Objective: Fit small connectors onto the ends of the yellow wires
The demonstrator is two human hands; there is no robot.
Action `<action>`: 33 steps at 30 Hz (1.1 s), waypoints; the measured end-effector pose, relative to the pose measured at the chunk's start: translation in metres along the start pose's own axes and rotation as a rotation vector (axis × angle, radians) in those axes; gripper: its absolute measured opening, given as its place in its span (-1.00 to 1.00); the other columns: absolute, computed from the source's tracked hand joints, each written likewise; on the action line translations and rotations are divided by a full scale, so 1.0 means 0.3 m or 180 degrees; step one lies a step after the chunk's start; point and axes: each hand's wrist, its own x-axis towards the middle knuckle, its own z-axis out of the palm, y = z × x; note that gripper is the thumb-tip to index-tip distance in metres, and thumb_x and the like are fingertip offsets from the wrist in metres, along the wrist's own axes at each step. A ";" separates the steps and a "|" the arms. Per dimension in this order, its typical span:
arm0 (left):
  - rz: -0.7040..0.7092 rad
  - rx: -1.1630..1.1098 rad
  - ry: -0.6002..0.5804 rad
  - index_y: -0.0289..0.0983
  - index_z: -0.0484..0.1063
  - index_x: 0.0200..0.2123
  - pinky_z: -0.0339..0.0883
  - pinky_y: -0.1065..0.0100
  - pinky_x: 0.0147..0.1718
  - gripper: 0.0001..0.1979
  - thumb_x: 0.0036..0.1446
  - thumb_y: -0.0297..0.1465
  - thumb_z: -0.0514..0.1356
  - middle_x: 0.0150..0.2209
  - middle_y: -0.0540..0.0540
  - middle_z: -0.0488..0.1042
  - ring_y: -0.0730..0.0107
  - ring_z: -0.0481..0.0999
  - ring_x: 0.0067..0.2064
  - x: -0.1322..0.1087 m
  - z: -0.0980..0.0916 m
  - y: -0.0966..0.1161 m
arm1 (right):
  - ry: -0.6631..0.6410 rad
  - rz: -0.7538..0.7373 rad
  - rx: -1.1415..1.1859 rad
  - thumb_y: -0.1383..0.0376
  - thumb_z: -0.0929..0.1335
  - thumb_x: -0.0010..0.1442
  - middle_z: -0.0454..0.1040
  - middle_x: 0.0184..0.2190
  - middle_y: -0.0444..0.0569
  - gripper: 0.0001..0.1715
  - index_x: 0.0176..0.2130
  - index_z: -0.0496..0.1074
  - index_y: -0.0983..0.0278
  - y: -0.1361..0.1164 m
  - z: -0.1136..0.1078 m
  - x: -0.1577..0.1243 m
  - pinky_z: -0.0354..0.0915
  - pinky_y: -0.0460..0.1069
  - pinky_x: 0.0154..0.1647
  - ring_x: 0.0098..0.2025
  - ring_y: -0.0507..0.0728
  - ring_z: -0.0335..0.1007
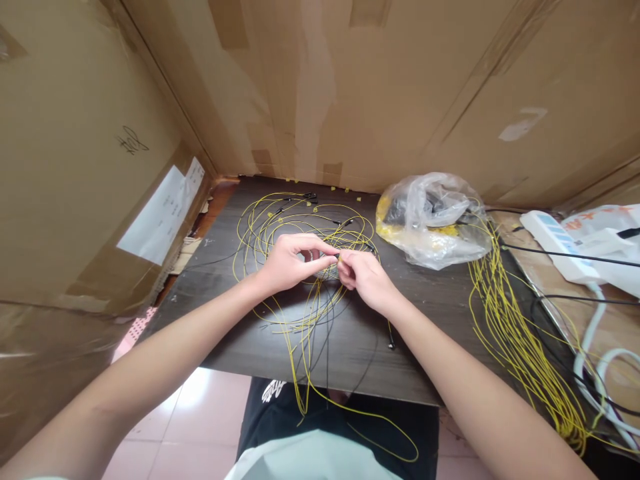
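Over the middle of a dark wood-grain table (pixel 230 347), my left hand (pixel 297 262) pinches a small black piece (pixel 337 256) between thumb and fingertips. It looks like the end of a thin cable. My right hand (pixel 364 279) is pinched closed against the same spot, its fingertips touching or nearly touching the left ones. A speck of yellow shows between them, too small to name. Beneath both hands spreads a loose tangle of thin yellow wires (pixel 245 227), several with black connector ends (pixel 310 197). Some wires hang over the table's front edge.
A clear plastic bag (pixel 430 227) with yellow and black contents stands at the back right. Beside it hangs a bundle of yellow wires (pixel 505 320). A white power strip (pixel 560 247) lies farther right. Tiny yellow pieces (pixel 333 189) dot the back edge. Cardboard walls (pixel 310 87) enclose the table.
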 end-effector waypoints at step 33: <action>-0.0672 -0.0154 0.0008 -0.26 0.69 -0.24 0.30 0.49 -0.53 -0.82 0.13 -0.30 0.38 -0.46 -0.05 0.61 0.53 0.43 -0.51 0.005 0.004 0.004 | 0.0464 -0.0669 -0.1377 0.08 0.17 0.46 0.25 -0.50 -0.17 -0.61 -0.37 0.20 0.20 -0.023 -0.003 -0.029 0.09 -0.02 -0.35 -0.45 0.06 0.16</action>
